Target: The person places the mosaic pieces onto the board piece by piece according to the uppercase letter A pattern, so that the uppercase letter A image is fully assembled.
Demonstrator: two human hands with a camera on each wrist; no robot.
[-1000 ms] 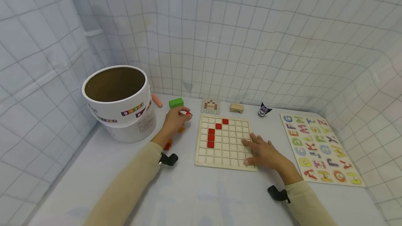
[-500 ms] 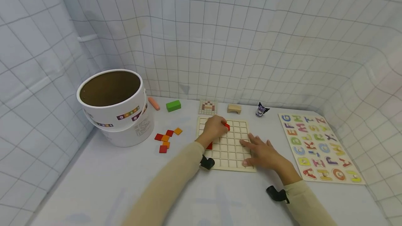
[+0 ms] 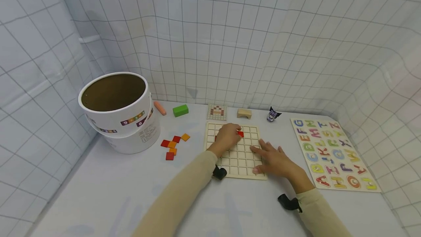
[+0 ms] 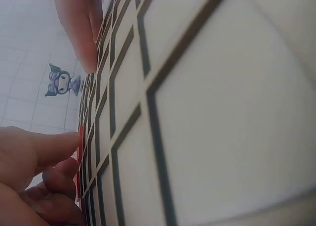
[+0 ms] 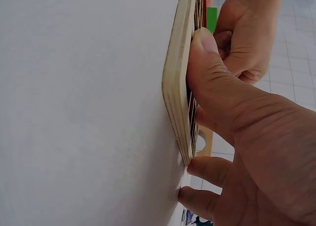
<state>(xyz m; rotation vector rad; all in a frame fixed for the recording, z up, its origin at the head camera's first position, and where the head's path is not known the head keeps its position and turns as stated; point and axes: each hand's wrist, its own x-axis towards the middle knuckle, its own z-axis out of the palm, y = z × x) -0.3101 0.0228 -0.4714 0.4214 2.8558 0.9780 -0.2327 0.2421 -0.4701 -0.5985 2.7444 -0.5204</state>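
A wooden grid board [image 3: 241, 171] lies flat on the table, ruled into square cells. Over its upper middle is my left hand [image 3: 227, 138], its fingertips on a small red square tile [image 3: 241, 134] at the board's surface. In the left wrist view, the thumb and curled fingers [image 4: 61, 144] meet the tile's red edge. My hand hides part of the board; a sliver of another red tile [image 3: 215, 138] shows beside it. My right hand [image 3: 273, 160] rests with spread fingers on the board's right edge, thumb on top in the right wrist view.
Loose red and orange tiles [image 3: 172, 144] lie left of the board. Behind it are a pattern card [image 3: 217, 112], an arch block [image 3: 244, 113] and a figurine [image 3: 272, 114]. A green block [image 3: 180, 111] and white bucket [image 3: 131, 134] stand left, an alphabet board [image 3: 335, 156] right.
My left hand has carried a red tile from the loose pile rightward onto the board, and the tile now lies flatter. My right hand has stayed on the board's edge.
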